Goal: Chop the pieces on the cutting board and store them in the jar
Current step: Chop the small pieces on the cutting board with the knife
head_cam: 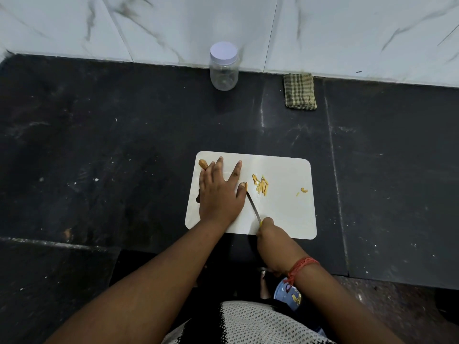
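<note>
Mid-chop, by the look of it. Small orange-yellow piece [246, 186] sits near the middle of the white cutting board [285, 219], pinned by the thumb of the left hand [219, 192]. That hand lies flat, fingers spread and straight, probably to steady both piece and board while keeping fingertips back from the edge. Knife [253, 206] runs from the piece toward the board's near edge; blade tip touches or nearly touches the piece. Right hand [269, 234] closed round the yellow handle at the near edge, wrist low, which suits short slicing strokes.

Cut slivers [261, 186] heaped just right of the blade, pushed clear of the working spot; two stray bits [303, 190] nearer the right edge. One whole uncut piece [203, 164] waits at the far left corner, partly under the little finger.

Jar [224, 67] stands well apart at the far edge of the dark counter [99, 145], against the marble wall, white lid on, looks empty. Storing not yet begun. Folded checked cloth [300, 91] to its right.

No labels or writing legible on the jar or anywhere else.
</note>
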